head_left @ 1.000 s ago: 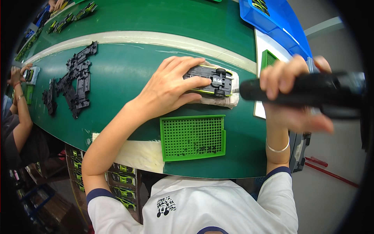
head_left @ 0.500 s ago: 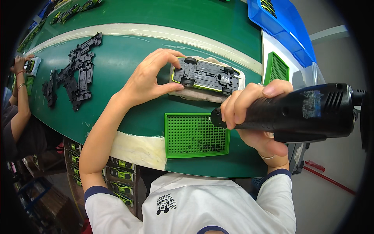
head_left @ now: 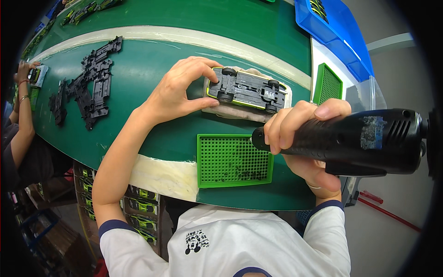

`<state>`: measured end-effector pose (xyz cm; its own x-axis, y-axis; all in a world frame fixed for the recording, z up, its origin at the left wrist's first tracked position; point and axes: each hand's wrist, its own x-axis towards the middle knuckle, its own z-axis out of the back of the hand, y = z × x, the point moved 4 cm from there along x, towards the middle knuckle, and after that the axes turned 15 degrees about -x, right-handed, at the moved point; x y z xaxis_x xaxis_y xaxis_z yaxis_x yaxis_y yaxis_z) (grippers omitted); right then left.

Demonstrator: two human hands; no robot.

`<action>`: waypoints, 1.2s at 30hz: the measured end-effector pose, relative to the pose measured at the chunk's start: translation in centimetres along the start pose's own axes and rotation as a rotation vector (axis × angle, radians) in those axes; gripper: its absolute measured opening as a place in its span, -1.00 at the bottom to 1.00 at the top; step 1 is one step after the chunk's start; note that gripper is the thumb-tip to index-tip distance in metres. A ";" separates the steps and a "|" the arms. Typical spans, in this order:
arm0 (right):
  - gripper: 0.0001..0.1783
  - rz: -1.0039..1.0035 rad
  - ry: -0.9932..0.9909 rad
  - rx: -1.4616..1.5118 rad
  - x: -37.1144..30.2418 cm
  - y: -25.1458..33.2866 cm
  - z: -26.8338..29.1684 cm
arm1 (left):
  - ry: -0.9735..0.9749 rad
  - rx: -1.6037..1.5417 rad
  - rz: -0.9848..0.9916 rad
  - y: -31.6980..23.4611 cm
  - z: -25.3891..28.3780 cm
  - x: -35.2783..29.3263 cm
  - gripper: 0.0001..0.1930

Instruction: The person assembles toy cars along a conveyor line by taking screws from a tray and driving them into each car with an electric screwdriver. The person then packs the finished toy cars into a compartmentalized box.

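A toy car (head_left: 249,89) lies wheels up on a pale cloth pad (head_left: 230,111), its black underside and lime edge showing. My left hand (head_left: 177,90) grips the car's left end between thumb and forefinger. In my right hand (head_left: 300,124) is a black electric screwdriver (head_left: 360,142), held nearly level with the fingers wrapped round its body. Its nose is over the upper right corner of a green perforated tray (head_left: 221,161), whose right half holds many small dark screws. The driver's tip is apart from the car.
Black plastic chassis parts (head_left: 94,85) are heaped at the left. A blue bin (head_left: 337,32) and a second green tray (head_left: 328,83) stand at the far right. Below the table edge is a box of lime car bodies (head_left: 143,205). Another person's hands (head_left: 25,71) work at the far left.
The screwdriver's rear end has dipped slightly, with my right hand shifting a little right and down. My left hand keeps its grip on the toy car.
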<state>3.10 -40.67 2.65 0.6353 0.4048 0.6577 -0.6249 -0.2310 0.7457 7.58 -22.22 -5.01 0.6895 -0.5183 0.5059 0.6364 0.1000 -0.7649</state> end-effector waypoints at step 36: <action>-0.03 0.225 0.056 0.015 2.2 2.2 -0.9 | -0.029 0.087 -0.162 -4.9 -3.7 -0.4 -0.86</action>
<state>2.69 -39.54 5.66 0.4538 0.3900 0.8012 -0.7412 -0.3339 0.5824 2.93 -25.66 -2.93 0.5845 -0.5089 0.6319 0.7666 0.0913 -0.6356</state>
